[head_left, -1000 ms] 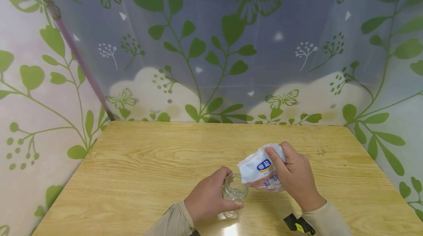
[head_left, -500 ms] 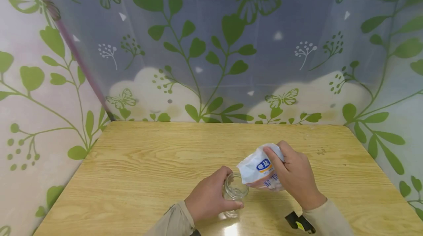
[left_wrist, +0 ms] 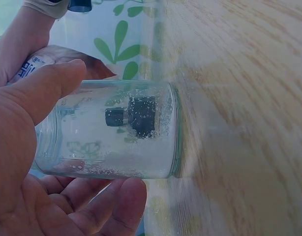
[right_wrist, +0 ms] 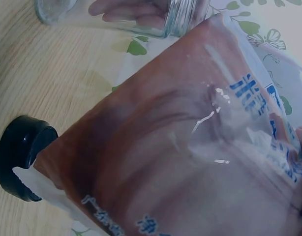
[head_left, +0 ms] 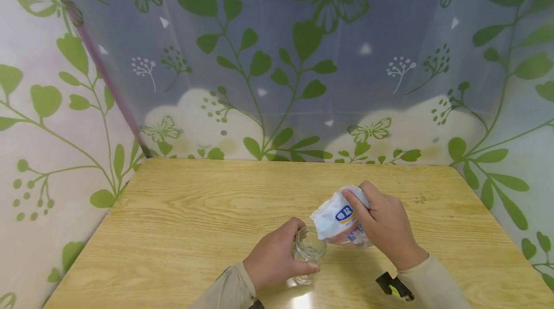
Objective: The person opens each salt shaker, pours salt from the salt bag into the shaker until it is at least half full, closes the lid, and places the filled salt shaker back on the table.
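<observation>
My left hand (head_left: 277, 256) grips a clear glass jar (head_left: 310, 250), which is upright on the table with its mouth uncovered. In the left wrist view, white grains (left_wrist: 150, 109) cling to the jar's inner wall; thumb and fingers lie on opposite sides of the glass. My right hand (head_left: 389, 229) holds a white and brownish-pink plastic salt bag (head_left: 335, 220), tilted, its left edge at the jar's rim. The right wrist view shows the bag's printed face (right_wrist: 156, 142) up close. Whether grains are flowing out cannot be seen.
A wood-grain table (head_left: 207, 203) lies under both hands. A black, round, lid-like thing (right_wrist: 18, 155) is on the table in the right wrist view. Patterned cloth walls (head_left: 277, 83) with leaves and butterflies enclose the back and sides. Black wrist gear (head_left: 395, 286) hangs by the right sleeve.
My right hand and the salt bag have shifted slightly up and to the left. The left hand and the jar have stayed almost where they were.
</observation>
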Available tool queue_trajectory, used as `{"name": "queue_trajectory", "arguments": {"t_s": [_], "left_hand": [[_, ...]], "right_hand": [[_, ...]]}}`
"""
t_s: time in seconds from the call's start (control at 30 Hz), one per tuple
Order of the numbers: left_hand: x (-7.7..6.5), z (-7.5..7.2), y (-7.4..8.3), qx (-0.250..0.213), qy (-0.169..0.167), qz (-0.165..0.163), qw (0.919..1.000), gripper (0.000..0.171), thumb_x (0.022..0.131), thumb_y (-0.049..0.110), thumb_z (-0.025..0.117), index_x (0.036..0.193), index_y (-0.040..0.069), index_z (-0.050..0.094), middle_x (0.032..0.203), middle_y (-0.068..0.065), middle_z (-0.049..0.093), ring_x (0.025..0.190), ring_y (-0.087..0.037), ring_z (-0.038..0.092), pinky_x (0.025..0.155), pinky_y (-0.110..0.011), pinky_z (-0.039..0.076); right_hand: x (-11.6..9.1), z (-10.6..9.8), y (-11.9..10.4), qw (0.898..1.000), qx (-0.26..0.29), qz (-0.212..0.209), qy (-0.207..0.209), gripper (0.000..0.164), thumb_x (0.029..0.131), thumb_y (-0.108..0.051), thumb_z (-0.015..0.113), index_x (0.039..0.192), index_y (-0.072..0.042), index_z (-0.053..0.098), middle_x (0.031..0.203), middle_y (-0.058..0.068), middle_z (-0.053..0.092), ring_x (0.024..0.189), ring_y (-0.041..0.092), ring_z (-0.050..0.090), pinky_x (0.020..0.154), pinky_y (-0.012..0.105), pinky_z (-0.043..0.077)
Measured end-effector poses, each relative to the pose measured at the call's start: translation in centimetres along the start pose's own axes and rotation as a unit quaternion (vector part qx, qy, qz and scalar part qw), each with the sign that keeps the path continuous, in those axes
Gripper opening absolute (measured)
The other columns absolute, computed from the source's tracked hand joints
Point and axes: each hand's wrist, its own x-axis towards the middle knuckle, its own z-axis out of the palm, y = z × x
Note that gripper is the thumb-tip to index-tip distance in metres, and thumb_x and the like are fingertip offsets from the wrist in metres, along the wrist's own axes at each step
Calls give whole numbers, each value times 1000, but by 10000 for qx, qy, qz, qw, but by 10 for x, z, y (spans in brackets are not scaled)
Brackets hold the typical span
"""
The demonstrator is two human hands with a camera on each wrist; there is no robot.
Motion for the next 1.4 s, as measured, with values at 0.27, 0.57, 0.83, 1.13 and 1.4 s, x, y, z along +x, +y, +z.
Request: {"name": "queue_trajectory", "arguments": {"t_s": [0.27,0.57,0.83,1.13,1.4], "left_hand": [[0,-2,1,-59,6,3,10000,72,74,49,92,125,16,54,105,7,66,83,-2,60,74,-26,52],[0,1,0,-100,36,43,9999,72,74,50,91,125,15,54,102,11,63,81,-2,60,73,-25,52],[2,2,-2,-171,5,52,9998,71,76,48,91,126,15,54,105,8,65,83,-3,62,73,-25,52],[2,1,-2,-147,-11,28,9999,73,76,49,91,127,14,53,106,5,66,83,-4,62,72,-26,52],[1,2,-3,-116,18,91,9999,75,75,51,90,128,15,53,106,5,66,84,-4,63,73,-26,53]], "right_hand": [[5,-1,-1,9998,-131,-121,-67,25,99,-16,71,83,-16,52,57,-15,38,45,-3,32,43,22,32],[8,0,0,9989,-382,-273,4,29,97,-16,74,81,-17,50,56,-15,37,45,-2,32,42,22,31],[10,0,0,9971,-474,-589,-17,30,95,-14,75,83,-17,48,56,-15,39,44,-3,34,42,20,31],[12,-2,-4,9931,-672,-945,149,30,96,-18,74,82,-16,48,55,-15,36,45,-4,30,41,17,27],[11,-1,-3,9909,-731,-1104,245,32,105,-31,63,81,-16,48,54,-16,35,44,-5,29,41,16,26]]}}
